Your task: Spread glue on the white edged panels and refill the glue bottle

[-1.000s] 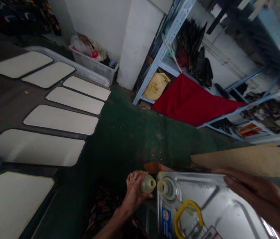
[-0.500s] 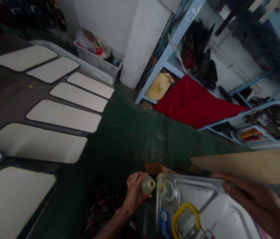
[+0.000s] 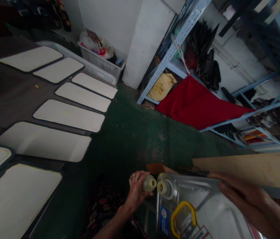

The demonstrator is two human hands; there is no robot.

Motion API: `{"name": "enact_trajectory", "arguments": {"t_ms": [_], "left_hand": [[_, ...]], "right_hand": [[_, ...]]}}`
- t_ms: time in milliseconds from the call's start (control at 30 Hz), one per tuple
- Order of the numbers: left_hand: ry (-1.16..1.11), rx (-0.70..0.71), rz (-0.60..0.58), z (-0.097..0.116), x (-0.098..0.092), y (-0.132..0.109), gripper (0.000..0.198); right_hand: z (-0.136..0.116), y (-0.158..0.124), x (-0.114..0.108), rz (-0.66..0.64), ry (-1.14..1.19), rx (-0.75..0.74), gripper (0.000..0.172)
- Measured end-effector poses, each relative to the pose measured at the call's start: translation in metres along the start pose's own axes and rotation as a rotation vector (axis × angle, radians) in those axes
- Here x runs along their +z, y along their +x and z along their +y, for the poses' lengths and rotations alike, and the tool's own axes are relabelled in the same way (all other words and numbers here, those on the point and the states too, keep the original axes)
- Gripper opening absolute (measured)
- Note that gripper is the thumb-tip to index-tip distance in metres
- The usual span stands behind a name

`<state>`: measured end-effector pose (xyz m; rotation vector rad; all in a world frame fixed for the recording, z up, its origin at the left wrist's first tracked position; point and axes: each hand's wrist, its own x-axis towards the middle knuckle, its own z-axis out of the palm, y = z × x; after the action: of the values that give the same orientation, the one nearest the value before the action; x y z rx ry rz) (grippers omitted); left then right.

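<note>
My left hand (image 3: 137, 186), with a ring on one finger, is wrapped round a small translucent bottle (image 3: 148, 183) whose open mouth faces the spout of a metal can (image 3: 219, 199). The two mouths are nearly touching. Silver and rectangular, the can lies tilted, with a pale spout (image 3: 163, 187) at its corner, a yellow handle (image 3: 183, 212) and blue and red-white labels. My right hand (image 3: 239, 191) grips the can's far upper edge; some of its fingers are hidden behind the can. I cannot make out liquid passing between the mouths.
Several white rounded panels (image 3: 69, 114) lie on a dark table (image 3: 13, 99) at left. A grey bin (image 3: 102, 63) with bags stands by the wall. Blue metal shelving (image 3: 167, 59) with a hanging red cloth (image 3: 194, 103) is at right. A wooden board (image 3: 241, 167) lies beyond the can.
The view has shifted slightly, so the surroundings sit a little further right. The bottle and the can's spout stay close together, and both hands keep their hold.
</note>
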<state>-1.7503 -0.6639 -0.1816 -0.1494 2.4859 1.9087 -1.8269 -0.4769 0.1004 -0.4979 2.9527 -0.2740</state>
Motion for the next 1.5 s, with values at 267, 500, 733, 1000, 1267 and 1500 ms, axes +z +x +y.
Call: {"name": "enact_trajectory", "arguments": {"t_ms": [267,500,733,1000,1267,1500], "left_hand": [[0.002,0.005,0.009,-0.003,0.002,0.001,0.071],[0.014,0.019,0.008,-0.007,0.005,0.002,0.072],[0.027,0.006,0.003,-0.014,0.008,0.002,0.074],[0.011,-0.004,-0.018,-0.008,0.004,0.004,0.073],[0.003,0.015,-0.001,-0.016,0.01,0.004,0.074],[0.008,-0.003,-0.005,-0.014,0.009,0.003,0.074]], "right_hand": [[0.0,0.001,0.003,0.012,-0.033,-0.012,0.028],[0.002,0.003,0.007,0.015,-0.085,-0.061,0.031],[0.008,0.003,0.01,-0.029,-0.136,-0.049,0.034],[0.007,0.003,0.01,-0.04,-0.119,-0.043,0.034],[0.007,0.003,0.009,-0.039,-0.12,-0.057,0.032],[0.008,0.004,0.011,-0.043,-0.144,-0.052,0.034]]}}
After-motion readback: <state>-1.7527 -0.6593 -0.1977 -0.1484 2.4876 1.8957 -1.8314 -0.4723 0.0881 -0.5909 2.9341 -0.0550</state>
